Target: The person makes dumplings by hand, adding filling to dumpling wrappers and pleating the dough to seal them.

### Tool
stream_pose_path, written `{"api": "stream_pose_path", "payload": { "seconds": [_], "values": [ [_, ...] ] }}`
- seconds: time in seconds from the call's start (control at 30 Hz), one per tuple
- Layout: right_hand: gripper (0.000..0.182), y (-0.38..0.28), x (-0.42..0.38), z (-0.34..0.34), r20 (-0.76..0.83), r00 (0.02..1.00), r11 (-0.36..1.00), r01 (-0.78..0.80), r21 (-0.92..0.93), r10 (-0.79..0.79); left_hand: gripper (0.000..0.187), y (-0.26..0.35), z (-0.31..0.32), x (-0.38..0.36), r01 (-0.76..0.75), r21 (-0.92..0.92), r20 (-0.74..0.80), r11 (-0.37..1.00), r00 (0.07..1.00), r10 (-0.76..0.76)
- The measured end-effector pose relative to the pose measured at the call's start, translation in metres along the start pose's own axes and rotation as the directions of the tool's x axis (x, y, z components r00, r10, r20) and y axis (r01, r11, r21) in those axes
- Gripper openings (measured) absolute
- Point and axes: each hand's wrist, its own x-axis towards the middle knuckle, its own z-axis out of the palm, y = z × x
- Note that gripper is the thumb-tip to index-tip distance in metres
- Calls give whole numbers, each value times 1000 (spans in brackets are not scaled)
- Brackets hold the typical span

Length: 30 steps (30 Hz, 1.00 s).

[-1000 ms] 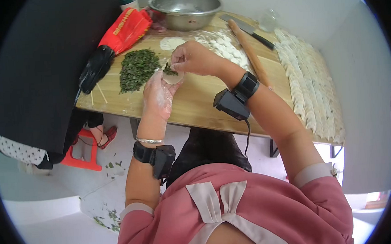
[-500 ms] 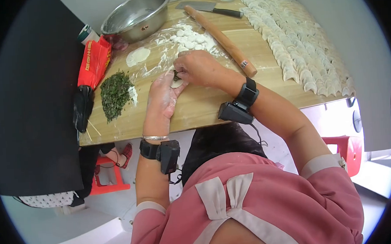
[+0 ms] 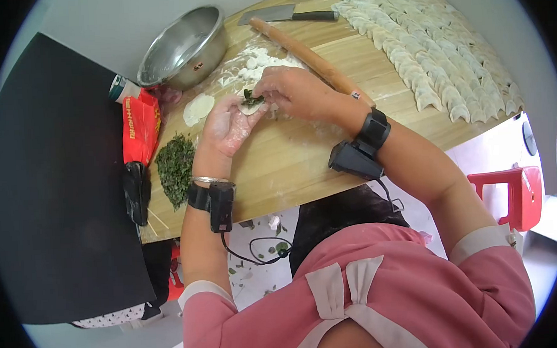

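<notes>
Between my two hands, near the middle of the board, is a round dough wrapper [image 3: 250, 109] with chopped green filling [image 3: 251, 99] on it. My left hand [image 3: 229, 125] holds the wrapper in its fingers, palm up. At the filling's right edge, the fingertips of my right hand [image 3: 290, 91] are bent close together; whether they pinch anything is too small to tell. Another flat wrapper [image 3: 199, 109] lies on the board to the left of my left hand. A pile of chopped greens [image 3: 176, 170] sits beside my left wrist.
Floured dough pieces [image 3: 257, 63] lie beyond my hands, beside a rolling pin [image 3: 307, 54]. Farther back are a cleaver [image 3: 276, 14] and a metal bowl [image 3: 187, 49]. Rows of folded dumplings [image 3: 426, 49] cover the right side. A red bag [image 3: 139, 128] stands at the left edge.
The view has shifted and tilted. My right hand has moved back slightly from the wrapper, so more of the green filling shows. My left hand still holds the wrapper.
</notes>
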Motion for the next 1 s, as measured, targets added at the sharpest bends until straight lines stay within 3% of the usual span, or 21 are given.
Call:
{"api": "stream_pose_path", "payload": {
  "seconds": [0.07, 0.2, 0.3, 0.37, 0.4, 0.5, 0.6, 0.67, 0.77, 0.83, 1.0],
  "values": [
    [23, 2, -2, 0, 8, 997, 986, 74, -150, -74, 28, -8, -3, 5, -4, 4, 31, 1000, 999, 4],
    [23, 6, -3, 6, 71, 995, 970, 87, -225, -73, 26, -21, -10, 13, -100, 56, 19, 993, 995, 99],
    [21, 4, -2, 2, 31, 999, 990, 48, -133, -45, 26, -17, -5, 2, -92, 74, -5, 993, 996, 93],
    [20, -2, 2, -4, 80, 987, 989, -141, 33, 138, 26, -14, -5, -1, -38, 118, -19, 992, 999, 40],
    [20, -1, 1, -2, 83, 987, 989, -143, 32, 140, 24, -13, -7, 0, -47, 155, 6, 987, 999, 47],
    [18, -1, 1, 1, -24, 996, 982, -76, 174, 82, 21, -14, -6, -2, -77, 204, -3, 976, 997, 80],
    [16, -4, 1, -3, 22, 997, 996, -76, 54, 75, 22, -13, -9, -1, -102, 206, -52, 973, 992, 115],
    [13, 0, 0, 0, -29, 997, 995, 72, -70, -74, 23, -13, -16, 1, -111, 196, -64, 974, 990, 126],
    [12, -6, -1, -2, -14, 997, 996, 74, -43, -75, 23, -10, -19, 0, -99, 153, -60, 983, 992, 109],
    [14, -3, 0, -2, -19, 992, 990, 123, -72, -124, 20, -6, -20, -1, -15, 81, 2, 997, 1000, 15],
    [20, -4, 0, -1, -14, 970, 960, 237, -150, -242, 18, -9, -23, 0, -59, 105, -17, 993, 998, 61]
  ]
}}
